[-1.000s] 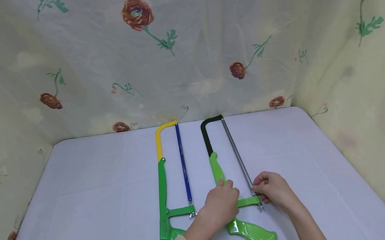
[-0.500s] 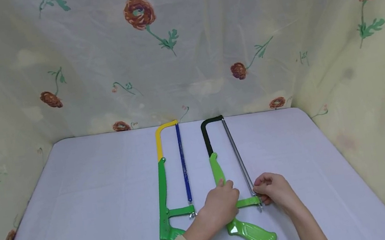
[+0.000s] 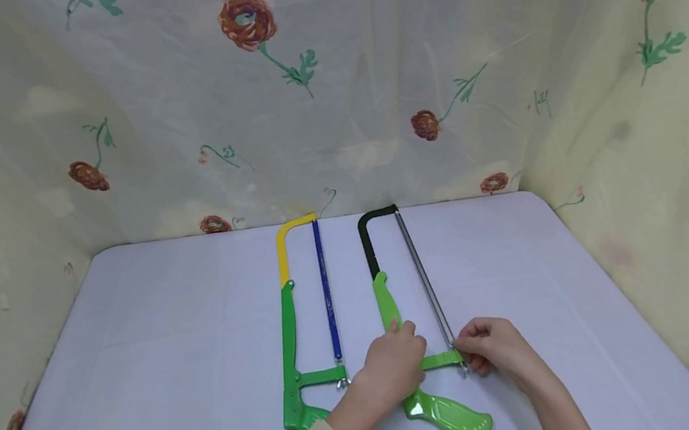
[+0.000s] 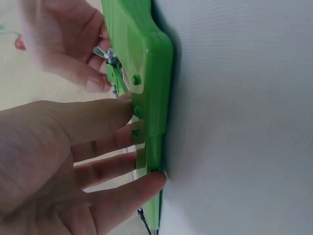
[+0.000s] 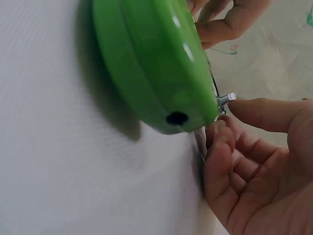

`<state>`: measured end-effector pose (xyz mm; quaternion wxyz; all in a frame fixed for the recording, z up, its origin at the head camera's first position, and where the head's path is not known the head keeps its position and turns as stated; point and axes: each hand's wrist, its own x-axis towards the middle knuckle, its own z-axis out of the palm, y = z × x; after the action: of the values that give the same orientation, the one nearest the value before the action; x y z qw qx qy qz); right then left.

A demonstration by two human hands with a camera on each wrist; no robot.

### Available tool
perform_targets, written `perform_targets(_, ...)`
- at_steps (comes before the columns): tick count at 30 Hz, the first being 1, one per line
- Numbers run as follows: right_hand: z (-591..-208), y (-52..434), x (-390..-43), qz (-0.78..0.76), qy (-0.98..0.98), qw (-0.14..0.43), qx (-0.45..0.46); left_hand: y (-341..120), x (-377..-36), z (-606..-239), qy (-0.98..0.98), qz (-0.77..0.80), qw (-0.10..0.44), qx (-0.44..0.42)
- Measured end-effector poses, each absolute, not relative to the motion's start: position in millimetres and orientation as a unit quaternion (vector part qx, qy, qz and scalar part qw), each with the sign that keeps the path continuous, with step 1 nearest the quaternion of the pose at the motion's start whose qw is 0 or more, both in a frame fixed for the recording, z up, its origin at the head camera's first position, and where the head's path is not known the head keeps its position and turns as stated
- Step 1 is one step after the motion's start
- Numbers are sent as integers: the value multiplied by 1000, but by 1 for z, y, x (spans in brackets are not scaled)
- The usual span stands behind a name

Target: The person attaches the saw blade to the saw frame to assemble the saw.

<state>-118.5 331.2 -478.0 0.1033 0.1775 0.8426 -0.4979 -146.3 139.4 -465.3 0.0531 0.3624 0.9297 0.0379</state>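
Left hand (image 3: pixel 395 362) grips light-green hacksaw (image 3: pixel 386 298) beneath it; right hand (image 3: pixel 494 348) pinches blade end (image 3: pixel 445 328).

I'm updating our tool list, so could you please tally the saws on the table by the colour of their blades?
Blue-bladed saw, lying on the left in the head view: 1
Grey-bladed saw, the one under the left hand: 1
Total: 2 saws
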Motion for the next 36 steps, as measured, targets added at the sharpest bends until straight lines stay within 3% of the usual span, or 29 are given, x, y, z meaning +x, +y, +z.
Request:
perform_targets(25,-467,331,-100,-405,886,174,143,145,-145,-469,929,-17,18,369)
perform_targets(36,-470,337,-96,-437,875,176,110,154,-143,-474,926,-77,-40,368)
